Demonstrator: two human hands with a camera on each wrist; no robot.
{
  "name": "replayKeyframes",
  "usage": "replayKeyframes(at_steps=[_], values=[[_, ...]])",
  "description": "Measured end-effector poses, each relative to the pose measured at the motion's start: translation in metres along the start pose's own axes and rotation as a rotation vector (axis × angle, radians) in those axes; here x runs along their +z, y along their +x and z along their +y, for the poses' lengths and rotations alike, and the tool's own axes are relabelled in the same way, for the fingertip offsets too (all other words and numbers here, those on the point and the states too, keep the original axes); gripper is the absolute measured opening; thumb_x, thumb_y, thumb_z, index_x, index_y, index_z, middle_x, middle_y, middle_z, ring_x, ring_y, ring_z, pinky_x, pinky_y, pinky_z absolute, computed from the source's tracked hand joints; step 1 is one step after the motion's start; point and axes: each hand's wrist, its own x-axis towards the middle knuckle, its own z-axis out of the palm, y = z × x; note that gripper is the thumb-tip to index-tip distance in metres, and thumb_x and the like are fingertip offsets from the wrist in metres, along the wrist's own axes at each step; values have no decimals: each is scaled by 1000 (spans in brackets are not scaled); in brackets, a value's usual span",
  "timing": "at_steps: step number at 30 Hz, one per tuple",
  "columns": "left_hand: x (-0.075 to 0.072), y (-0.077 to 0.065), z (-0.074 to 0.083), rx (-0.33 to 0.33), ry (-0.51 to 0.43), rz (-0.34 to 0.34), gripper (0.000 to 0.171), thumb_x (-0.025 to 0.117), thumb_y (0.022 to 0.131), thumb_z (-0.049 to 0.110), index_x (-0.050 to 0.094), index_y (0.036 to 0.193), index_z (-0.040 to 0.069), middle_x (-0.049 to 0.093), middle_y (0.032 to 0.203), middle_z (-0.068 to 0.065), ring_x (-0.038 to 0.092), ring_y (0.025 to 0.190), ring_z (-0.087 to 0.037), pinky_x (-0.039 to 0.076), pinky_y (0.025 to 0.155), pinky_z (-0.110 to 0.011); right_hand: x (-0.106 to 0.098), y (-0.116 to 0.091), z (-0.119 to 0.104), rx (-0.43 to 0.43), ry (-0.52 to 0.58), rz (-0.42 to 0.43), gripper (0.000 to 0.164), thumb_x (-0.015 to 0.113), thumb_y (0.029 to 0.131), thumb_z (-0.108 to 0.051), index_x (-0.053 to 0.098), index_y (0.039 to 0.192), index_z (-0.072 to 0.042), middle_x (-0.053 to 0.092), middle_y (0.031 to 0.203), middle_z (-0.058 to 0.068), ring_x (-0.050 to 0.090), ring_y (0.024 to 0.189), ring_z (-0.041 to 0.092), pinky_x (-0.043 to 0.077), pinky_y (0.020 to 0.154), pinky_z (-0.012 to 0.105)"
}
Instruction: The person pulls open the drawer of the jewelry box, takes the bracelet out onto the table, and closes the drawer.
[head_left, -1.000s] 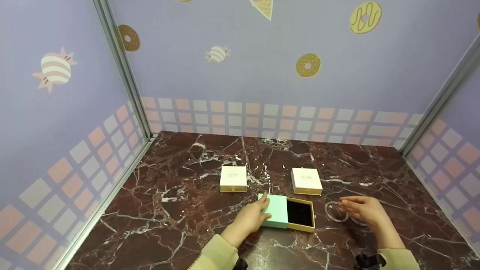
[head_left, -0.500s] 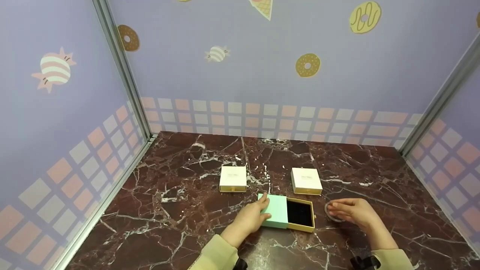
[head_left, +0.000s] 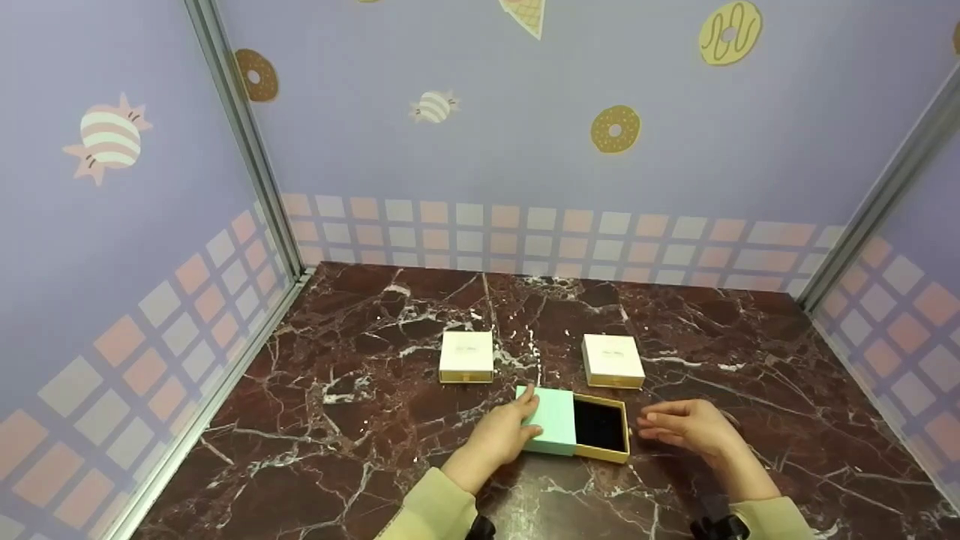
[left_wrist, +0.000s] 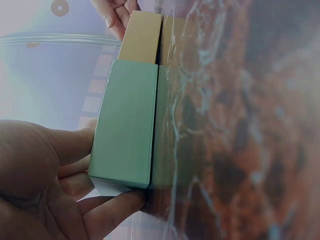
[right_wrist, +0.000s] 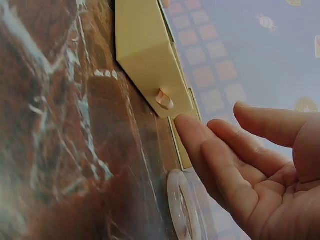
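1. The left hand (head_left: 496, 435) holds the closed end of a mint-green box sleeve (head_left: 551, 420), its fingers and thumb spread across the end and bent against the sides. The sleeve lies flat on the marbled bench (head_left: 300, 465).
2. A gold-edged drawer (head_left: 602, 458) stands part-way out of the sleeve toward the person's right. The black lining (head_left: 600, 424) that shows is bare; the portion inside the sleeve is hidden.
3. The right hand (head_left: 694, 427) hovers just beside the drawer's outer end. Its fingers are slightly bent with a gap to the thumb, and they hold nothing. In the right wrist view they are near the ribbon pull tab (right_wrist: 165, 99) and appear apart from it.
4. A pale bangle (right_wrist: 174, 200) lies on the bench by the right hand, outside the drawer. The hand hides most of it in the head view.
5. Farther back stand two closed cream boxes, a left cream box (head_left: 466, 352) and a right cream box (head_left: 613, 357), neither touched.
6. As a judgement, drawing the drawer out looks at least partly done, while nothing visible has yet been placed in it.
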Motion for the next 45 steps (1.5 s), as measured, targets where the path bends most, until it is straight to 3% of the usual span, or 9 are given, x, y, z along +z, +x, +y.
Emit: replayKeyframes(at_steps=[9,16,21,31,38,45], values=[[1,2,0,-6,15,9,61,67,99,26,47,154,7,35,167,-8,56,138,-37,50,112,-49,6,3,5,18,-34,-2,49,64,101,-7,50,130,30,75,115,22,78,95,17,64,86,26],[0,1,0,-5,15,6,61,67,100,26,47,154,7,35,167,-9,55,138,-37,50,112,-48,13,5,9,9,-51,-4,49,63,102,-7,49,131,30,74,104,4,77,94,14,63,86,23],[-1,1,1,-5,5,2,61,67,100,25,46,154,6,34,168,-8,54,140,-36,48,115,-48,17,6,9,-3,-47,16,47,65,100,-5,52,129,29,75,101,4,76,91,12,63,83,21],[-1,0,0,-22,-6,-12,62,65,100,26,44,156,9,32,169,-7,54,140,-35,50,112,-47,25,8,11,-21,-167,93,43,69,98,-8,60,127,22,79,107,14,76,89,10,62,77,19],[-1,0,1,-22,-1,-12,62,66,100,27,45,156,9,32,169,-7,53,140,-35,49,114,-48,31,8,9,-24,-224,119,43,72,96,-10,62,126,20,79,104,13,74,86,7,61,77,19],[-1,0,1,-16,10,-7,62,66,100,27,46,155,9,33,168,-7,54,139,-35,49,114,-48,34,9,10,-31,-318,172,43,76,93,-12,66,124,16,76,110,19,73,89,10,63,79,25]])
